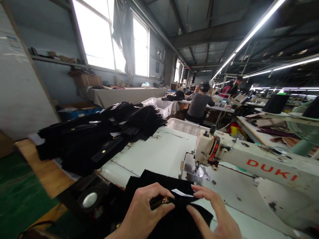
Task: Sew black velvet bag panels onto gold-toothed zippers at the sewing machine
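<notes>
A black fabric piece point(159, 178) hangs over the front edge of the sewing table, under both hands. My left hand point(146, 207) is closed on it, with thumb and forefinger pinching a fold. A dark strip with a gold-coloured metal part point(165, 199) shows inside that grip. My right hand point(215, 210) has its thumb and fingertips curled on the right part of the same cloth. Between the hands, a small white slip point(181, 193) lies on the fabric, near the right fingertips. The sewing machine head point(205, 149) stands just beyond, its needle area apart from the cloth.
Black garment pieces with gold buttons point(104, 146) are heaped at the left. The pale tabletop point(159, 146) runs toward a white plastic bin point(184, 124). The machine arm point(269, 162) fills the right. Farther off, a person point(199, 104) sits at another table.
</notes>
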`<state>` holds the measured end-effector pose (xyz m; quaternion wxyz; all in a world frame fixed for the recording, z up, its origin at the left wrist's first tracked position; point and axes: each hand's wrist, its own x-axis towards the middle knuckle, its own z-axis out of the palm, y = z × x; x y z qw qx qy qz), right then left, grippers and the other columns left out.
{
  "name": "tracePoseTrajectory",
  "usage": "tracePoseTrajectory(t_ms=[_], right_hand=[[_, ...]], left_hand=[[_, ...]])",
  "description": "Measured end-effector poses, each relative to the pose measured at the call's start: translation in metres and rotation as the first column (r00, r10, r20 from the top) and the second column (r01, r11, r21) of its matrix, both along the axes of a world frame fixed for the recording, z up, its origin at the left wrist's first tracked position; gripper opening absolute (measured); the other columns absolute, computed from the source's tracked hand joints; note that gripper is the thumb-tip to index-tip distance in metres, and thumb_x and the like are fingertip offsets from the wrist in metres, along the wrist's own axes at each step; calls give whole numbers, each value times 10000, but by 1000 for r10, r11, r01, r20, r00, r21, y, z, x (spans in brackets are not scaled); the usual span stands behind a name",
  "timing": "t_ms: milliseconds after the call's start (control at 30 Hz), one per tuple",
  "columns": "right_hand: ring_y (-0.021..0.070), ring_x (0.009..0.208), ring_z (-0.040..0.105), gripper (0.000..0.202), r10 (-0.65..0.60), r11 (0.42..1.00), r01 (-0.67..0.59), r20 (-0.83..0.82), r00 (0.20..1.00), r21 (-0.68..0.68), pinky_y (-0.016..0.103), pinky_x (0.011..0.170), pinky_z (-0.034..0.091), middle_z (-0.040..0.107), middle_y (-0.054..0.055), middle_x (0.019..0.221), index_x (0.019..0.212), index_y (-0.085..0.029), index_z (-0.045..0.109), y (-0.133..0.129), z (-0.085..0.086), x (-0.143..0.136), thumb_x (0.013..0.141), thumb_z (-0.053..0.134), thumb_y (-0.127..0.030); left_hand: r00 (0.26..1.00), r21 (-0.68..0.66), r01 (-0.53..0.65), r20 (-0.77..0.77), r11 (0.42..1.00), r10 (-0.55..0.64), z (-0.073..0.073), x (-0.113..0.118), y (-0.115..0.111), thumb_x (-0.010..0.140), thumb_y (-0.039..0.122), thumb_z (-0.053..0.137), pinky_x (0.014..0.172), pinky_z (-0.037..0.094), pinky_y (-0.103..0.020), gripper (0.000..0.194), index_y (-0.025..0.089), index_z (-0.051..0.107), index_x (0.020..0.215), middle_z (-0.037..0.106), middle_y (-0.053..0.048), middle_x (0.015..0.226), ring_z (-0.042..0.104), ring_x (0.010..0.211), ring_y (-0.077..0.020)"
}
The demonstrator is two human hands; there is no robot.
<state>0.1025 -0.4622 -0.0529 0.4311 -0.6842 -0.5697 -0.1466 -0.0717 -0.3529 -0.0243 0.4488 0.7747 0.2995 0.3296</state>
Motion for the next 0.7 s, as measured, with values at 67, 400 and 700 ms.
tracePoseTrajectory(t_ms=[67,400,700], right_hand=[[181,1058,663,216,62,998,-62,63,996,-9,288,874,546,700,-12,1145,1074,-283,567,3,0,9,947,553,-457],[198,986,697,257,117,979,-156,-259,959,-133,234,852,549,730,3,914,850,-260,667,7,6,7,934,546,-471],[160,898,725,128,351,920,-370,-147,925,-130,179,812,557,758,-34,908,912,-330,746,18,14,12,895,643,-403]], left_hand=[[1000,-3,6,-15,1000,-6,0,0,-1,782,211,742,661,462,-221,41,216,762,818,702,0,790,635,696,-149],[1000,48,-4,-11,999,4,-4,-1,3,757,212,741,638,454,-223,26,219,751,780,700,11,733,647,678,-155],[999,33,-31,15,999,30,-7,-4,2,732,207,750,632,444,-226,39,204,761,770,700,4,705,631,650,-154]])
